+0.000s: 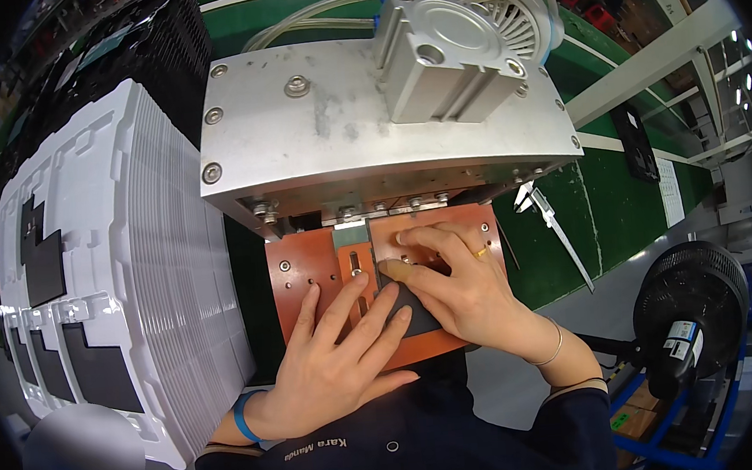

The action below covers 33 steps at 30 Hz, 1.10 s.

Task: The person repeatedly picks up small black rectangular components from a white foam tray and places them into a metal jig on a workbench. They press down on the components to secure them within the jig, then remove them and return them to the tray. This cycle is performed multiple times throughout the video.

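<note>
A dark grey flat piece [422,321] lies on an orange fixture plate [303,267] in front of me. My left hand [341,368] rests with its fingers spread across the plate's slotted orange guide block [354,260] and the left edge of the dark piece. From the right, my right hand [471,291] bends over the same piece, thumb and forefinger closed together at its left edge by the guide. Its other fingers curl above the plate, and a ring is on one of them. Part of the piece is hidden beneath both hands.
Just beyond the plate stands a metal press block [297,135] topped by an air cylinder [451,61]. Stacked white trays [176,224] holding dark cut pieces [104,367] rise at left. A caliper [558,236] lies on the green table [537,262]; a black fan [690,299] stands at right.
</note>
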Each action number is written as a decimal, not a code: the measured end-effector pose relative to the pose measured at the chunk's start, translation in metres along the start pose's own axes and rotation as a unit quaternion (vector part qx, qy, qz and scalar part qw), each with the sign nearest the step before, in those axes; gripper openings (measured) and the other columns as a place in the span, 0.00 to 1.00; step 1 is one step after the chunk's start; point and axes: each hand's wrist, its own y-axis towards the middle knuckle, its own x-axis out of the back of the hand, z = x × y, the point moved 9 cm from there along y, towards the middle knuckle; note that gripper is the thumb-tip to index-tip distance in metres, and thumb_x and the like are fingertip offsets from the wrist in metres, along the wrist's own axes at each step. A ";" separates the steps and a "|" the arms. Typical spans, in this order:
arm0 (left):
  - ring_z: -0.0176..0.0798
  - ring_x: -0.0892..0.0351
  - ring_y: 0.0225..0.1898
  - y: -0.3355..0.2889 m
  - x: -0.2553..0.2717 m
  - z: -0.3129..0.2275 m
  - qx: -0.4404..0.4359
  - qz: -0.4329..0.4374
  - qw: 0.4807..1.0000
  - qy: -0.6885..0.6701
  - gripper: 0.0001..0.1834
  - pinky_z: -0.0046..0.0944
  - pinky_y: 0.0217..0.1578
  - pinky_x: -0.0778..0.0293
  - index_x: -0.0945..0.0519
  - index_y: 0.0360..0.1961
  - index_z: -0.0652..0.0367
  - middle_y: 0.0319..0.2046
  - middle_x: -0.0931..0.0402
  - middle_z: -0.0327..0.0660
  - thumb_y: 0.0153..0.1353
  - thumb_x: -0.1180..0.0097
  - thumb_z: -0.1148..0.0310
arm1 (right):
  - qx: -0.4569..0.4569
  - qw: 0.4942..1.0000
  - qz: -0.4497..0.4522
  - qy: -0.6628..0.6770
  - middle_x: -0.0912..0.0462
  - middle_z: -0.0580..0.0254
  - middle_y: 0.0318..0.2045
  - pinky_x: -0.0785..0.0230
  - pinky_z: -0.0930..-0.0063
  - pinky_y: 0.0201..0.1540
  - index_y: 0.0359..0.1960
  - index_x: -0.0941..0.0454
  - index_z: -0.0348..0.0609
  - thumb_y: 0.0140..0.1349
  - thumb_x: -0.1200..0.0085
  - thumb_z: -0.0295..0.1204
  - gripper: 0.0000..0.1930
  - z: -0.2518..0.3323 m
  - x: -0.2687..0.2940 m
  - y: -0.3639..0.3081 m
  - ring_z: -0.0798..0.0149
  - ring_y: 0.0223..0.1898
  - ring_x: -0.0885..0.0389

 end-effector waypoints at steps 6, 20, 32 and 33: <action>0.52 0.37 0.65 -0.001 0.004 0.000 0.005 -0.005 1.000 -0.004 0.36 0.66 0.59 0.38 0.22 0.55 0.53 0.62 0.30 0.42 0.53 0.39 0.39 | -0.057 0.996 -0.043 0.051 0.25 0.56 0.51 0.32 0.61 0.51 0.50 0.21 0.44 0.52 0.36 0.29 0.21 -0.005 0.030 -0.015 0.52 0.51 0.27; 0.55 0.39 0.66 0.024 0.014 0.018 0.063 0.001 0.998 -0.014 0.43 0.65 0.60 0.41 0.23 0.56 0.57 0.63 0.33 0.45 0.49 0.40 0.34 | -0.023 0.997 -0.010 0.075 0.19 0.63 0.47 0.30 0.65 0.49 0.40 0.17 0.45 0.47 0.31 0.33 0.17 -0.026 0.021 0.001 0.57 0.46 0.26; 0.54 0.39 0.66 0.023 0.009 0.021 0.087 0.017 0.996 -0.004 0.39 0.64 0.59 0.41 0.22 0.58 0.50 0.63 0.32 0.40 0.52 0.42 0.35 | -0.021 0.996 -0.009 0.081 0.19 0.62 0.45 0.30 0.65 0.49 0.37 0.17 0.43 0.45 0.30 0.33 0.16 -0.025 0.020 0.004 0.57 0.46 0.26; 0.55 0.39 0.66 0.023 0.007 0.022 0.089 0.023 0.996 -0.005 0.39 0.63 0.62 0.45 0.22 0.58 0.49 0.64 0.33 0.40 0.52 0.43 0.34 | -0.019 0.997 -0.009 0.080 0.19 0.62 0.45 0.30 0.65 0.49 0.36 0.17 0.43 0.45 0.30 0.33 0.16 -0.025 0.020 0.004 0.57 0.46 0.25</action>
